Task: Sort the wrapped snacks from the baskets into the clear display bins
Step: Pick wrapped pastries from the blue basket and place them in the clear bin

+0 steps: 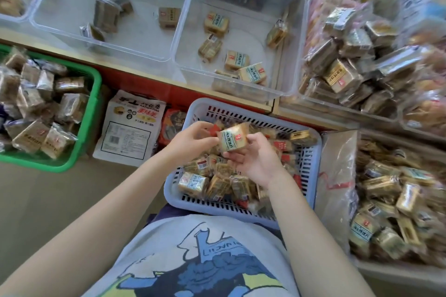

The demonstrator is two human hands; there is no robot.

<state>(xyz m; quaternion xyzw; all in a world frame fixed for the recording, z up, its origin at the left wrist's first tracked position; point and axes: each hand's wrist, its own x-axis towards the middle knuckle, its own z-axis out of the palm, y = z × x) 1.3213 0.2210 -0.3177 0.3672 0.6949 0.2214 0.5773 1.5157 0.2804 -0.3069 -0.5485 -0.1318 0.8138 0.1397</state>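
Both hands held one snack (233, 138) above the grey basket (311, 164), left hand (193, 138) pinching, right hand (253, 158) cupping beneath, clear bin (241, 7) beyond

**Materials and finishes**

Held snack (233, 138): glossy clear film wrap, printed paper-look label. Lavender basket (311, 164): slotted moulded plastic, smooth, low sheen. Green basket (93, 113): smooth plastic, slight gloss. 2 clear display bins (183, 38): transparent hard plastic, shiny rims. White bag (130, 128): matt printed film. Shelf edge (144, 77): pale wood-look trim. Shirt (193, 260): matt printed cloth.
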